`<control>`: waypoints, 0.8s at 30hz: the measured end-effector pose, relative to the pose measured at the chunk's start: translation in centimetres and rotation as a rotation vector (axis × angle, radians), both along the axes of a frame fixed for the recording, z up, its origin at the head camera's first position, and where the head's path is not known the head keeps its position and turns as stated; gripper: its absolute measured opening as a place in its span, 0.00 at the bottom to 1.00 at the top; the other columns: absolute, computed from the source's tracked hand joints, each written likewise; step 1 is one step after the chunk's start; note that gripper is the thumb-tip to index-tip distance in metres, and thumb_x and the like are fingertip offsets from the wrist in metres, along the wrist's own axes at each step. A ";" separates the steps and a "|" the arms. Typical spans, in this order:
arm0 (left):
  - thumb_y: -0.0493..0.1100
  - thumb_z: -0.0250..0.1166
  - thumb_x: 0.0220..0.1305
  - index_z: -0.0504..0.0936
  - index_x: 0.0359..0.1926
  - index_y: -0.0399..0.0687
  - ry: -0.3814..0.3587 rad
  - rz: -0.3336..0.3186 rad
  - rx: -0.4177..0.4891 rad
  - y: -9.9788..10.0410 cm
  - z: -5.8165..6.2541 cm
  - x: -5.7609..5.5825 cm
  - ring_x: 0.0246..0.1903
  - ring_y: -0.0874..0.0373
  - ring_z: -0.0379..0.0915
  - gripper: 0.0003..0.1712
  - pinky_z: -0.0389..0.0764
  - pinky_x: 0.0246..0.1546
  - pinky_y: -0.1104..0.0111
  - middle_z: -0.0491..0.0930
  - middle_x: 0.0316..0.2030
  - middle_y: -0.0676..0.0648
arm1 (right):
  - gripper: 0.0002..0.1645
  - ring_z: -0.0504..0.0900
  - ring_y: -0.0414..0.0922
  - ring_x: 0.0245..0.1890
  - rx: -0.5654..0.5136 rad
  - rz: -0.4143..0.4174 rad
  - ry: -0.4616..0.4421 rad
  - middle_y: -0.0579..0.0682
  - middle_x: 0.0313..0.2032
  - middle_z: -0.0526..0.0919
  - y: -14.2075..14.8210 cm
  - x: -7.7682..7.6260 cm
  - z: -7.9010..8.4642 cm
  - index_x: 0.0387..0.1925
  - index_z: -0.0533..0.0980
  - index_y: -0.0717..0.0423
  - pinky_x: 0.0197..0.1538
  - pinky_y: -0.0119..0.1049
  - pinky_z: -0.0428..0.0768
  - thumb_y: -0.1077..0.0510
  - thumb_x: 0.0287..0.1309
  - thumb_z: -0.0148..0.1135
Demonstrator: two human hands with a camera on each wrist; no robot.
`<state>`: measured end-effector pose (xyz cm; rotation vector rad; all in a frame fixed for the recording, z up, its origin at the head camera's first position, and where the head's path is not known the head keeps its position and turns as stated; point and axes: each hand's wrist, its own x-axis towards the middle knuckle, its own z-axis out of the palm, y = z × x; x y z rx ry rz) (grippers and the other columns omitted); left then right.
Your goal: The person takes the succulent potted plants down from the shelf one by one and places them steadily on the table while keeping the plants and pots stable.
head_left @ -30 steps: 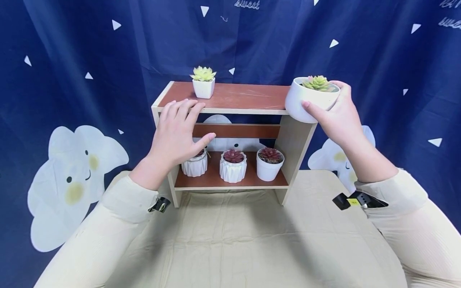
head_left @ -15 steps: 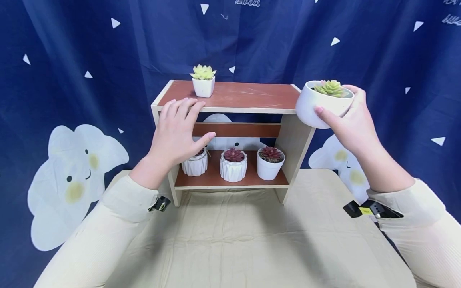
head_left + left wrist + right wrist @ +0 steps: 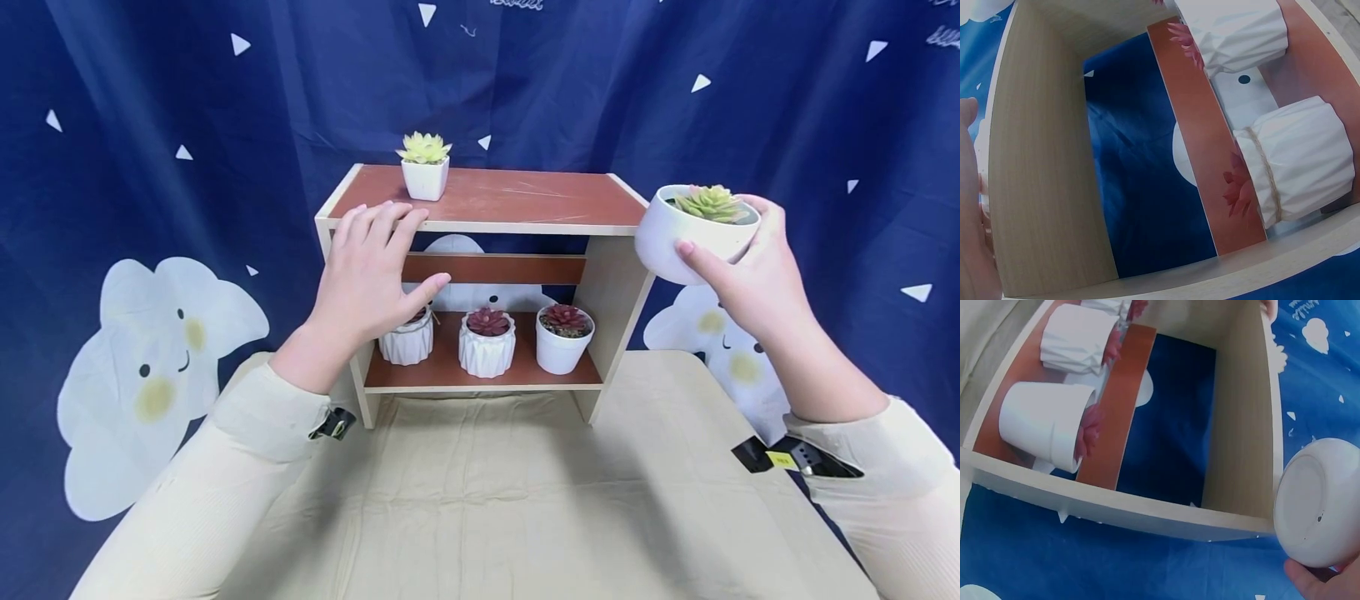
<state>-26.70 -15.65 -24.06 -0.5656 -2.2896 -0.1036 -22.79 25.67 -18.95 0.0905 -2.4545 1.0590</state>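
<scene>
My right hand (image 3: 765, 271) grips a wide white round pot (image 3: 686, 242) holding a green succulent (image 3: 712, 203), just off the right end of the shelf unit (image 3: 547, 228). The right wrist view shows the pot's pale underside (image 3: 1304, 497) with my thumb at its edge. My left hand (image 3: 363, 279) lies with straight, spread fingers at the front left edge of the top board. Behind its fingertips a small square white pot (image 3: 425, 179) with a yellow-green succulent stands on that board.
On the lower shelf stand a twine-tied white pot (image 3: 407, 342), a ribbed white pot (image 3: 487, 354) and a smooth white pot (image 3: 558, 354), with dark red succulents. A beige cloth (image 3: 480, 483) covers the table. A blue curtain (image 3: 540, 83) hangs behind.
My right hand has carried the wide white pot right and downward, from in front of the top board's right corner to beyond the shelf's side. My left hand has stayed put.
</scene>
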 end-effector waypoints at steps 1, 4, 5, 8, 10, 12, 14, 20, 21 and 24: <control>0.74 0.53 0.61 0.65 0.71 0.48 0.001 0.000 0.000 0.0 0.0 0.0 0.66 0.41 0.59 0.48 0.50 0.71 0.51 0.67 0.67 0.40 | 0.55 0.66 0.55 0.57 0.001 0.000 0.000 0.61 0.68 0.64 0.1 0.1 -0.1 0.75 0.46 0.54 0.48 0.31 0.65 0.39 0.59 0.65; 0.74 0.53 0.61 0.65 0.71 0.48 0.000 0.002 0.000 0.0 0.0 0.0 0.66 0.41 0.59 0.48 0.50 0.71 0.51 0.67 0.67 0.40 | 0.54 0.65 0.54 0.56 -0.004 -0.002 0.003 0.60 0.67 0.64 0.5 0.2 -0.3 0.75 0.47 0.54 0.47 0.30 0.65 0.40 0.60 0.65; 0.74 0.53 0.61 0.65 0.71 0.48 0.000 0.002 0.000 0.0 0.0 0.0 0.66 0.41 0.59 0.48 0.50 0.71 0.51 0.67 0.67 0.40 | 0.53 0.65 0.53 0.56 -0.006 -0.004 0.001 0.60 0.67 0.64 0.6 0.3 -0.4 0.75 0.47 0.54 0.47 0.30 0.64 0.40 0.60 0.64; 0.74 0.54 0.61 0.65 0.71 0.48 -0.001 0.002 -0.002 0.0 0.0 0.0 0.67 0.42 0.58 0.48 0.50 0.71 0.51 0.67 0.67 0.40 | 0.53 0.65 0.52 0.56 -0.012 -0.010 -0.003 0.60 0.67 0.64 1.0 0.3 -0.7 0.75 0.47 0.55 0.49 0.29 0.63 0.41 0.60 0.64; 0.74 0.54 0.61 0.65 0.71 0.48 -0.002 0.002 -0.004 0.0 0.1 0.0 0.67 0.42 0.58 0.47 0.49 0.72 0.51 0.66 0.67 0.40 | 0.53 0.64 0.52 0.56 -0.011 -0.018 -0.007 0.60 0.67 0.64 1.3 0.2 -0.9 0.75 0.47 0.55 0.50 0.29 0.62 0.41 0.60 0.64; 0.73 0.54 0.61 0.65 0.71 0.48 -0.002 0.003 -0.004 0.0 0.1 0.1 0.67 0.42 0.58 0.47 0.49 0.72 0.51 0.66 0.67 0.40 | 0.53 0.65 0.53 0.56 -0.010 -0.025 -0.007 0.61 0.67 0.64 1.5 0.2 -1.1 0.75 0.47 0.56 0.50 0.28 0.62 0.41 0.60 0.64; 0.74 0.54 0.61 0.65 0.71 0.48 -0.002 0.005 -0.003 0.0 0.1 0.1 0.67 0.42 0.58 0.47 0.49 0.72 0.51 0.66 0.67 0.40 | 0.53 0.65 0.52 0.56 -0.014 -0.028 -0.009 0.60 0.67 0.64 1.6 0.2 -1.3 0.75 0.47 0.55 0.49 0.27 0.61 0.41 0.60 0.65; 0.74 0.53 0.61 0.65 0.71 0.48 -0.005 0.001 -0.004 0.1 0.2 0.1 0.67 0.42 0.58 0.48 0.49 0.72 0.51 0.67 0.67 0.41 | 0.55 0.66 0.53 0.53 -0.007 -0.037 -0.020 0.62 0.66 0.64 2.3 0.2 -1.9 0.75 0.46 0.57 0.46 0.27 0.64 0.40 0.60 0.65; 0.74 0.53 0.61 0.65 0.71 0.48 -0.007 0.000 -0.006 0.1 0.2 0.1 0.67 0.42 0.58 0.48 0.49 0.72 0.51 0.67 0.67 0.41 | 0.55 0.66 0.54 0.53 -0.003 -0.040 -0.024 0.63 0.66 0.64 2.5 0.2 -2.1 0.75 0.46 0.57 0.46 0.27 0.64 0.39 0.60 0.65; 0.74 0.53 0.61 0.65 0.71 0.48 -0.011 0.006 -0.011 0.1 0.1 0.1 0.67 0.42 0.58 0.48 0.49 0.72 0.51 0.66 0.67 0.41 | 0.56 0.65 0.57 0.56 0.002 -0.045 -0.037 0.65 0.68 0.62 2.8 0.0 -2.5 0.75 0.45 0.58 0.51 0.30 0.62 0.39 0.60 0.64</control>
